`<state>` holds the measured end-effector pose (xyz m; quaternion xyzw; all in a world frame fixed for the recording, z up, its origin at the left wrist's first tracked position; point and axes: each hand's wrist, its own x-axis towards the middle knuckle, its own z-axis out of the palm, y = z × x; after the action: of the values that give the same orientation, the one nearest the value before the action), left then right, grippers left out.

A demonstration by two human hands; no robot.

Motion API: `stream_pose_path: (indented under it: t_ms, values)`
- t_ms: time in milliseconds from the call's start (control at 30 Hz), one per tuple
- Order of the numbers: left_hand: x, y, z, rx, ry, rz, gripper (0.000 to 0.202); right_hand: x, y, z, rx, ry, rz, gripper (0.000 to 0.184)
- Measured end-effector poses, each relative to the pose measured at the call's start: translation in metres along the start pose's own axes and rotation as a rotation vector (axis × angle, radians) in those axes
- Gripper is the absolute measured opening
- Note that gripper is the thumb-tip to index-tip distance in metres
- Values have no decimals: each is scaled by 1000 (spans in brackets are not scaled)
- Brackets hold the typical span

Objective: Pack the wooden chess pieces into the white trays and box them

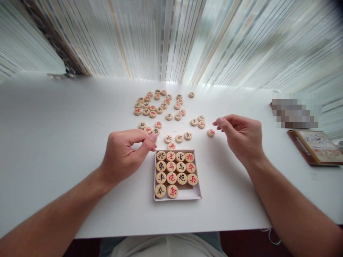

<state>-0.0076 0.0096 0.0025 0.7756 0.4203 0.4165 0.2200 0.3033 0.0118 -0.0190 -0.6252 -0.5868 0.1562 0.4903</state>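
My left hand (130, 151) hovers at the far left corner of a shallow white box (184, 194), thumb and forefinger pinched together; whatever may be between them is hidden. Just past its fingertips is a black-marked Chinese chess piece (155, 131). Over on the right, my right hand (239, 135) has its fingers curled and thumb against forefinger, with nothing visible in them. Close below those fingertips lies a red-marked piece (210, 132). Rows of round wooden pieces fill most of the box; the front row holds a black piece (160, 191) and a red piece (172, 191) at its left.
Many loose pieces are scattered behind the box, clustered around a red piece (152, 108) farther back. On the right lie a brown-edged illustrated box or book (316, 146) and a blurred-out item (294, 112). Striped curtains (171, 39) hang behind the white table (66, 125).
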Motion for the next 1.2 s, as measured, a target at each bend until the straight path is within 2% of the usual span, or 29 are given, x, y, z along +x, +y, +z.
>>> stream_pose_path:
  t_ms: [400,900,1200]
  values:
    - [-2,0,1,2,-24,8,34,0,0,0,-22,-17,-10,15]
    - [-3,-1,2,22,-35,-49,19,-1,0,1,-29,-37,-10,16]
    - [-3,-2,3,20,-46,-45,17,-3,-1,2,-1,-108,-5,13]
